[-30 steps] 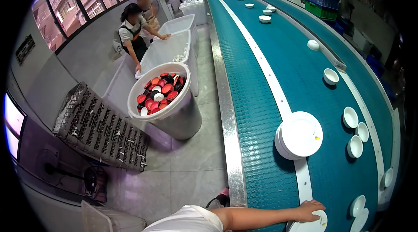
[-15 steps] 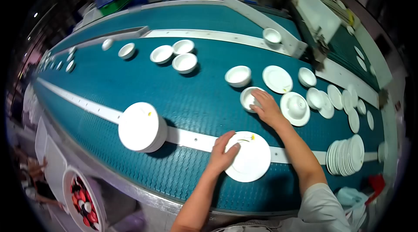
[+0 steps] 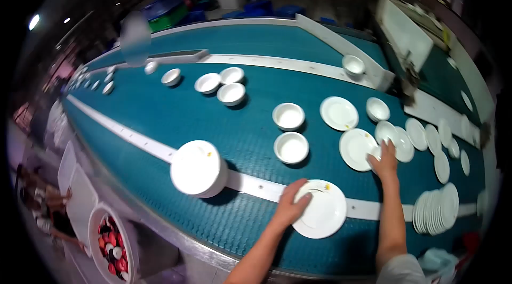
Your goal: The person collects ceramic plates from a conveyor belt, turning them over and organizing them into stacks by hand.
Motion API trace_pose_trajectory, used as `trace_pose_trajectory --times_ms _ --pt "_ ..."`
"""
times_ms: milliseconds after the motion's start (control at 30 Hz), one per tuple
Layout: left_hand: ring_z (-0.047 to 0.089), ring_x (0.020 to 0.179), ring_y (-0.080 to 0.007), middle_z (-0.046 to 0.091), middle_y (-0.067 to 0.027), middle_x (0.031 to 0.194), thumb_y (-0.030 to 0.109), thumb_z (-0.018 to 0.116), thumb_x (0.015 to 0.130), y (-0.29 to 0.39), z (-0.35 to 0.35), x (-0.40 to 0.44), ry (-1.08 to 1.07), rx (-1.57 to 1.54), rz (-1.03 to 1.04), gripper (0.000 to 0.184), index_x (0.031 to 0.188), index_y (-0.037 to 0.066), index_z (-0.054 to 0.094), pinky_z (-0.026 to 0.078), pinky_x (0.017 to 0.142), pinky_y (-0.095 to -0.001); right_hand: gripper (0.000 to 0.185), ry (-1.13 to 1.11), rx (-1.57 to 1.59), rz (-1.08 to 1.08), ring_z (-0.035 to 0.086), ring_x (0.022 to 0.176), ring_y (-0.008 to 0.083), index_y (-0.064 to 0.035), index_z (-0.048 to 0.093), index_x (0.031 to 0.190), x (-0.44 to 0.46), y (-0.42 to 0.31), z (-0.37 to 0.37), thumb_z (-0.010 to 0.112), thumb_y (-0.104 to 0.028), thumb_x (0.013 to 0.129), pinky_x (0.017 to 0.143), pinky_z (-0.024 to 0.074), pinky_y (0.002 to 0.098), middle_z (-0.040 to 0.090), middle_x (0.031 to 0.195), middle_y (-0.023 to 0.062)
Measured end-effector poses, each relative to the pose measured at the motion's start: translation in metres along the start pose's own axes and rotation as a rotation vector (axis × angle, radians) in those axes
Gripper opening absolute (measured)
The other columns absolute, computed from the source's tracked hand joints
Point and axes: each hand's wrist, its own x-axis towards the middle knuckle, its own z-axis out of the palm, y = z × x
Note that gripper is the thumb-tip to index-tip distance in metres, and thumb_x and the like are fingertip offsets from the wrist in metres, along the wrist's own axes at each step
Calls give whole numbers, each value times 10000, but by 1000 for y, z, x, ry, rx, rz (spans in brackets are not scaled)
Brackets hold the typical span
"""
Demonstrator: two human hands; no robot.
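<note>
My left hand (image 3: pixel 293 205) holds the left rim of a white plate (image 3: pixel 322 217) with a yellow flower mark, thumb on its face. My right hand (image 3: pixel 385 162) is curled over the right edge of another white plate (image 3: pixel 356 148), its fingers around a small white bowl (image 3: pixel 376 153) that is mostly hidden. Just beyond those fingers sits another bowl (image 3: pixel 386 131). Left of that plate, a bowl (image 3: pixel 291 148) stands upright beside a second bowl (image 3: pixel 288 116). A plate (image 3: pixel 339 113) lies flat behind.
A tall plate stack (image 3: pixel 197 169) stands over the white divider strip (image 3: pixel 256 186); a leaning row of plates (image 3: pixel 436 209) is at right. More bowls (image 3: pixel 231 94) sit along the green belt (image 3: pixel 160 113). A bin (image 3: pixel 101 214) with red and white pieces stands lower left.
My right hand has left the bowl at the centre and moved right to the upside-down bowl, which is off the middle of its plate. My left hand stays on its plate. The view has shifted.
</note>
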Motion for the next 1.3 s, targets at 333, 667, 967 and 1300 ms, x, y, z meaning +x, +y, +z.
trace_pose_trajectory --times_ms 333,667,967,1300 --pt "429 1200 -298 503 -116 1283 246 581 811 -6 23 12 -53 101 19 483 1254 70 506 328 996 -420 491 -181 100 -601 391 1239 389 12 515 1204 68 -22 98 656 -200 784 1007 351 463 418 1351 221" --pt "425 1201 -278 513 -95 1256 223 588 775 -15 33 18 -24 97 -15 487 1233 71 519 337 986 -417 759 -508 -236 -366 187 1350 445 25 303 1390 160 -183 124 563 -446 855 1104 196 472 255 1429 304" --pt "426 1203 -285 506 -105 1257 256 584 810 -13 26 14 -59 78 -12 486 1256 85 493 329 990 -426 519 -289 -69 -587 508 1114 407 40 464 1252 73 -126 108 621 -166 802 972 384 430 533 1194 259" --pt "517 1161 -237 524 -151 1265 615 184 926 19 -3 8 -83 -976 -402 773 1342 -2 391 408 1005 -376 351 -257 370 -1061 601 1025 361 47 584 1060 -92 -117 -98 584 -4 712 906 480 443 614 1099 212"
